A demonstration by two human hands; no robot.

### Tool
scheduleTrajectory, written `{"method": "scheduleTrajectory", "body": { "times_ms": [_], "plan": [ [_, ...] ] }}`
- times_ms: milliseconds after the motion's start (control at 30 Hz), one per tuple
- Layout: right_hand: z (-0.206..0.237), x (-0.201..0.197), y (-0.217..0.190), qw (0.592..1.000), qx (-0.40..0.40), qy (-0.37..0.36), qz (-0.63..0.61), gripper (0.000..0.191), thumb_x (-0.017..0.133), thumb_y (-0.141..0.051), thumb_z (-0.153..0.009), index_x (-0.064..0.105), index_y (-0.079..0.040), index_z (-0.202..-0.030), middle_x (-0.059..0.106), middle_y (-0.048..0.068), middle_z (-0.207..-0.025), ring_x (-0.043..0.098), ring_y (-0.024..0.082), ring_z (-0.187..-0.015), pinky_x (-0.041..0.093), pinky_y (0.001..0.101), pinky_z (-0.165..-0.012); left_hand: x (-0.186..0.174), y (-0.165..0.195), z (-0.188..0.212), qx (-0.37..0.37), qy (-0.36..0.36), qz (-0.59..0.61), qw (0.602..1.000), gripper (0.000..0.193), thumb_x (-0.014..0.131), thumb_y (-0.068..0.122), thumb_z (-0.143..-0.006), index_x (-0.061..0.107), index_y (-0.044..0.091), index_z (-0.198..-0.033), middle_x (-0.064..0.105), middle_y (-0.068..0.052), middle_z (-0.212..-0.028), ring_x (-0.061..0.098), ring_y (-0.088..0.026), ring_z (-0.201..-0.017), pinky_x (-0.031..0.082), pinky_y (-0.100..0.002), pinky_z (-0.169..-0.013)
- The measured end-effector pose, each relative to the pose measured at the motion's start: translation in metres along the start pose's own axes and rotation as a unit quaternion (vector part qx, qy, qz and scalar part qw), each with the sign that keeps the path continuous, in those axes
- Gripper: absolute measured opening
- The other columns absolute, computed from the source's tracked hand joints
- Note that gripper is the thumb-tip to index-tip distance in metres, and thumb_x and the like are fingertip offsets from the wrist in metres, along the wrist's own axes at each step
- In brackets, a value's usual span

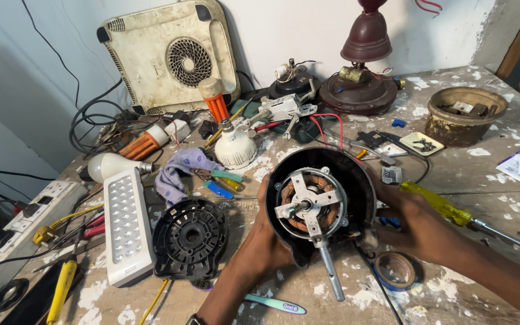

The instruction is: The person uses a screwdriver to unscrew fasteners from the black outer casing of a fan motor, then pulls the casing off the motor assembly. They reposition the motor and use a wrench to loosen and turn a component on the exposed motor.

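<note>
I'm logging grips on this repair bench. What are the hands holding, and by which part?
Both hands, left and right, hold the fan motor by the sides of its black housing.

The round fan motor housing (356, 174) is black, with copper-brown windings behind a silver cross bracket (310, 204). The round plastic grille cover (191, 238) is black too. A screwdriver (437, 204) has a translucent yellow handle. The crumpled cloth (179, 168) is lilac, the tape roll (395, 269) blue-edged, and the wooden table (489, 174) is brown, flecked white.

Tools and bulbs (235, 146) crowd the bench's left and back; tape (395, 270) lies near the right hand (419, 225). Bare tabletop (482, 180) opens rightwards.
</note>
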State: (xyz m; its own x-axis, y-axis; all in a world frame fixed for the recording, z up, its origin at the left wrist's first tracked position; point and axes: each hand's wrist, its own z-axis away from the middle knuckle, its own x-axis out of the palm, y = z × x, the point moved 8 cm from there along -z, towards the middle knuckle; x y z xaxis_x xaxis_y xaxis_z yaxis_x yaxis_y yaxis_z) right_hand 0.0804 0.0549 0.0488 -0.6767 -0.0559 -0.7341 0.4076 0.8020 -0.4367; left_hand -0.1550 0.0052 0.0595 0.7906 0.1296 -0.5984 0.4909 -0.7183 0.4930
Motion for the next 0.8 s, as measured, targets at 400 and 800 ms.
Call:
{"method": "scheduleTrajectory", "body": {
  "times_ms": [400, 800],
  "plan": [
    [-0.005, 0.008, 0.023, 0.986, 0.043, -0.028, -0.160, 0.093, 0.079, 0.011, -0.060, 0.047, -0.003, -0.146, 0.062, 0.013, -0.141, 0.057, 0.020, -0.131, 0.045, 0.0397, -0.110, 0.009, 0.008, -0.006, 0.045, 0.008, -0.044, 0.998, 0.117, 0.097, 0.034, -0.057, 0.043, 0.005, -0.157, 0.032, -0.024, -0.167, 0.014, -0.046, -0.161, 0.018, -0.050, -0.135],
    [-0.037, -0.048, -0.039, 0.964, -0.090, 0.058, -0.243, 0.126, 0.092, -0.038, -0.072, 0.016, -0.008, -0.168, 0.026, 0.016, -0.170, 0.028, 0.027, -0.155, 0.024, 0.0422, -0.122, -0.007, -0.002, -0.035, 0.003, 0.055, 0.067, 0.996, 0.147, 0.096, 0.028, -0.050, 0.013, 0.000, -0.167, 0.045, -0.021, -0.162, 0.046, -0.032, -0.153, 0.035, -0.046, -0.130]
  ]
}}
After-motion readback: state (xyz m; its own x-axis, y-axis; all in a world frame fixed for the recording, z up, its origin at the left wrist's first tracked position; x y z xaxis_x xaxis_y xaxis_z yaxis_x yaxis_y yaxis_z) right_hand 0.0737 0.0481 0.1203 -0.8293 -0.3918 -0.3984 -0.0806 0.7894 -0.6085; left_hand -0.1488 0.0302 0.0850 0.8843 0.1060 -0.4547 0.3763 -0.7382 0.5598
